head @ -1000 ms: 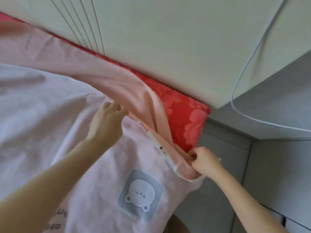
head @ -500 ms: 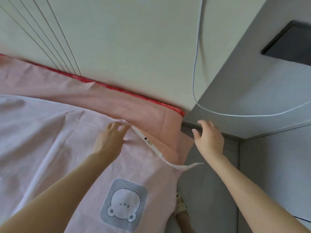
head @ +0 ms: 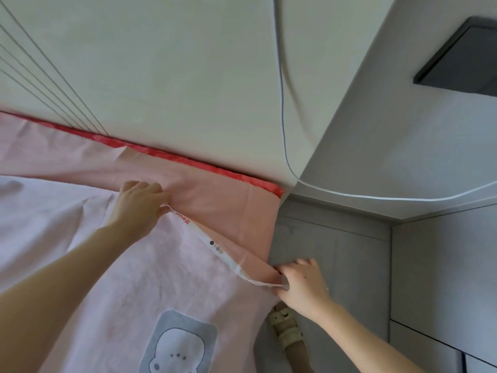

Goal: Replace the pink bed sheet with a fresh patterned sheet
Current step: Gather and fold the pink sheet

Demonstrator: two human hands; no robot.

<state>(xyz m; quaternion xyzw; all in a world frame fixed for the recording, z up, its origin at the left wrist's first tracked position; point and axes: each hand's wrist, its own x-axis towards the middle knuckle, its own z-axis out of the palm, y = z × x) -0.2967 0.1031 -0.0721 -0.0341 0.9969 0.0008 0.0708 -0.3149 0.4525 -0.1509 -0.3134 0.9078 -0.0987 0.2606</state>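
the pale pink cotton sheet [head: 174, 278], printed with a grey square bear patch and edged by a white selvedge, spreads under both forearms. the left hand [head: 139, 205] grips its edge at the fold, and the right hand [head: 304, 286] pinches its corner. salmon-pink cloth [head: 228, 208] lies just beyond the left knuckles.

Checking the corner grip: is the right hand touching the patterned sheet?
Touching. The head view shows the right hand pinching the patterned sheet at its corner. Fingers and thumb are curled round the white edge, with no gap.
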